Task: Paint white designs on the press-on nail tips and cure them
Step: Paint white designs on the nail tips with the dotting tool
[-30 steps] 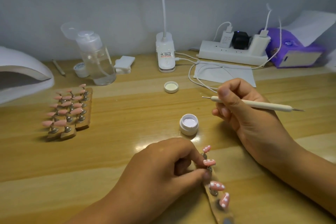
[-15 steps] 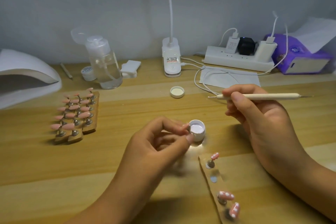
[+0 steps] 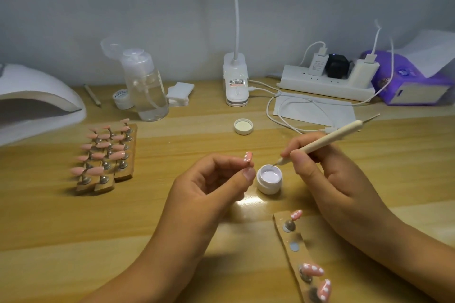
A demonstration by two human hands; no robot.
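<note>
My left hand (image 3: pixel 209 187) pinches the stand of a pink nail tip (image 3: pixel 247 156) that carries white dots, holding it upright just left of the small open jar of white gel (image 3: pixel 269 179). My right hand (image 3: pixel 320 170) grips a cream dotting tool (image 3: pixel 330 140) like a pen, its metal point dipped into the jar. A wooden strip (image 3: pixel 294 248) near the front right holds three more dotted pink tips and shows one bare magnet spot. To the left, wooden holders (image 3: pixel 108 155) carry several plain pink tips.
A white curing lamp (image 3: pixel 37 96) sits at the far left. At the back stand a clear pump bottle (image 3: pixel 145 86), a small pot (image 3: pixel 121 98), cotton pads (image 3: pixel 179 93), a desk lamp base (image 3: pixel 235 81), a power strip (image 3: pixel 325 83), cables and a purple tissue pack (image 3: pixel 408 81). The jar's lid (image 3: pixel 243 126) lies mid-table.
My left hand lifted one dotted tip off the front strip and raised it beside the jar. My right hand swung the dotting tool from level down into the gel.
</note>
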